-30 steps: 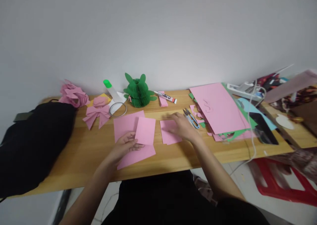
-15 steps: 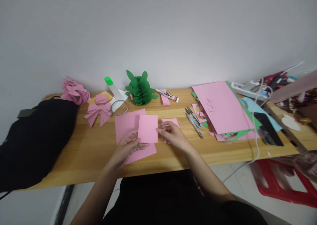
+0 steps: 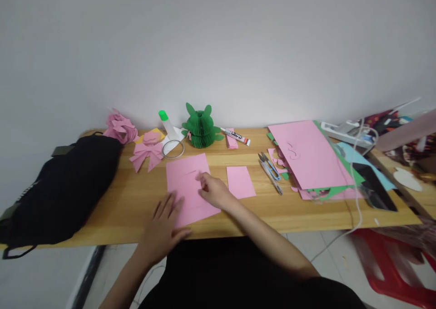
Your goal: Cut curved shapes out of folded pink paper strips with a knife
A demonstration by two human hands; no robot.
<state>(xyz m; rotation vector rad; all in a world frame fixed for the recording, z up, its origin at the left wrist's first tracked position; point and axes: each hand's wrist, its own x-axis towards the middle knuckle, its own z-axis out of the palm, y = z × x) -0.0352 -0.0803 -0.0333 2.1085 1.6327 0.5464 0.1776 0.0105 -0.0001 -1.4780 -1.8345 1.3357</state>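
Observation:
My left hand [image 3: 161,229] lies flat with fingers spread over the lower left edge of a large pink paper sheet [image 3: 182,164]. On that sheet lies a smaller pink card [image 3: 190,188]; its outline barely shows against the same pink, apart from a thin shadow along its top edge. My right hand [image 3: 214,191] has its fingers curled in a pinch at the card's upper right corner, and the fingertips are partly hidden. Just right of this hand another pink card [image 3: 239,182] rests on the wooden table.
Thread snips [image 3: 270,166] and a pen [image 3: 271,177] lie at right, beside a stack of pink and green paper [image 3: 311,154]. Behind stand a green honeycomb paper figure [image 3: 200,129], a glue stick [image 3: 166,123] and a glue tube [image 3: 236,136]. A black bag [image 3: 71,182] occupies the left.
The small pink card has gone from being held up between both hands to lying on the large sheet. My left hand has flattened; my right hand has moved left. The view has shifted slightly.

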